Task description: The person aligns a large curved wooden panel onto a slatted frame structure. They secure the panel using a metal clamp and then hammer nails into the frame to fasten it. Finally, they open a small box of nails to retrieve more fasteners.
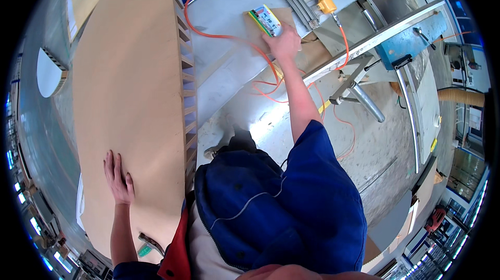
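Observation:
My left hand (119,180) lies flat on a large tan wooden panel (130,82), its fingers spread a little. Along the panel's right side, slatted wooden framing (188,92) shows beneath the top sheet. Out to the right, my right hand (285,43) has its thumb and fingers around the near end of a small flat box (264,20), white and blue with yellow-green edges. Under the box is a piece of brown cardboard (288,15) on the grey work surface. The fingertips at the box's far side are partly hidden.
A yellow-and-black air nailer (327,5) lies beyond my right hand, joined to an orange hose (224,36) looping across the surface and floor. A hammer (151,243) rests on the panel near me. A metal rail (380,38) and blue machine part (411,40) stand right.

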Tool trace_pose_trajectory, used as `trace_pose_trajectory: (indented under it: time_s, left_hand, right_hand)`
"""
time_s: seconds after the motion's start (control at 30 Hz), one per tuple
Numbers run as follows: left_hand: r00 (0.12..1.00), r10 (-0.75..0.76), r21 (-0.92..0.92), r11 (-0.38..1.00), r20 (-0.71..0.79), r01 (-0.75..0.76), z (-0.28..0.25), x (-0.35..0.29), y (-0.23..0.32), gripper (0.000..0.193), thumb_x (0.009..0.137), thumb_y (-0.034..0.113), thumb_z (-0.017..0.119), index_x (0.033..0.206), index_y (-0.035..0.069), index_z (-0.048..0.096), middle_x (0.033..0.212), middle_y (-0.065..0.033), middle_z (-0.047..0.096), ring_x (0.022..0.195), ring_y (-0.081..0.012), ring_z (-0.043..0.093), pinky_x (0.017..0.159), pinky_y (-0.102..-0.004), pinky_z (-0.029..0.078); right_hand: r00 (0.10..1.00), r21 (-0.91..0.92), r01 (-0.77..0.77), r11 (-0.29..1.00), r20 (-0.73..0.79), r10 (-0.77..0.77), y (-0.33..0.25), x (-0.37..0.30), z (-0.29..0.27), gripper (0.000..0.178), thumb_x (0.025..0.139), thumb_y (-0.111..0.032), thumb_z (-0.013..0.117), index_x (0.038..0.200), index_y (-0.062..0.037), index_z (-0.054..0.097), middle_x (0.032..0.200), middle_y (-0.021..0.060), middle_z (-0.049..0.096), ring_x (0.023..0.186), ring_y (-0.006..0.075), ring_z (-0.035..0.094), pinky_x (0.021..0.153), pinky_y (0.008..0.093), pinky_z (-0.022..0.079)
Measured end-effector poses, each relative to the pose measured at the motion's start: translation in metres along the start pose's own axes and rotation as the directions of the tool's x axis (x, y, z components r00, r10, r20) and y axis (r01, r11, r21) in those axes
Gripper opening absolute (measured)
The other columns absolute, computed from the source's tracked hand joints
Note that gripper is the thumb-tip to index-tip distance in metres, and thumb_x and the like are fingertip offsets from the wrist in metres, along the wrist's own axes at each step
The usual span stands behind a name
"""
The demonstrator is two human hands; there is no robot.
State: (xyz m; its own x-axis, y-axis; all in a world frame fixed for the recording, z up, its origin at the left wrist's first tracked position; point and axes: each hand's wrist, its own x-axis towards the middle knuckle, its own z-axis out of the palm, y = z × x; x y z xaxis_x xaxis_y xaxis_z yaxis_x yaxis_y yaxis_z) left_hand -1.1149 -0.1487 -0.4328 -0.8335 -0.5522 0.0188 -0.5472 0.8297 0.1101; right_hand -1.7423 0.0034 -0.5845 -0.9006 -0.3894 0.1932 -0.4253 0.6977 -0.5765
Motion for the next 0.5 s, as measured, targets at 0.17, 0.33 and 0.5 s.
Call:
trace_pose_trajectory:
  time_s: [0.17, 0.33, 0.5]
  left_hand:
    - [1.000, -0.011, 0.003, 1.000, 0.007, 0.011, -0.001, 0.000, 0.000, 0.065, 0.108, 0.045, 0.034, 0.157, 0.004, 0.041, 0.164, -0.0237, 0.034, 0.152, -0.0429, 0.031, 0.125, -0.0592, 0.021]
    - [0.999, -0.031, 0.019, 0.999, 0.033, 0.031, -0.001, -0.001, -0.001, 0.065, 0.107, 0.045, 0.034, 0.157, 0.004, 0.041, 0.164, -0.0233, 0.034, 0.152, -0.0424, 0.031, 0.125, -0.0581, 0.021]
    - [0.999, -0.054, -0.013, 0.998, 0.006, 0.054, -0.001, 0.001, 0.001, 0.064, 0.103, 0.044, 0.042, 0.154, 0.005, 0.047, 0.162, -0.0229, 0.037, 0.150, -0.0424, 0.035, 0.125, -0.0589, 0.022]
  right_hand:
    - [0.991, 0.109, 0.058, 0.992, -0.129, -0.044, -0.008, -0.022, -0.016, 0.064, 0.061, -0.034, 0.091, 0.112, 0.0003, 0.075, 0.101, 0.0183, 0.076, 0.093, 0.0336, 0.075, 0.083, 0.0418, 0.060]
    - [0.996, 0.402, 0.087, 0.912, -0.042, -0.077, -0.023, -0.069, -0.043, 0.065, 0.062, -0.022, 0.092, 0.119, 0.0021, 0.072, 0.109, 0.0179, 0.075, 0.099, 0.0313, 0.074, 0.087, 0.0392, 0.059]
    - [0.921, 0.633, 0.281, 0.722, 0.034, -0.389, -0.074, -0.089, -0.077, 0.061, 0.064, -0.014, 0.089, 0.120, -0.0004, 0.071, 0.111, 0.0165, 0.074, 0.099, 0.0290, 0.074, 0.088, 0.0370, 0.058]
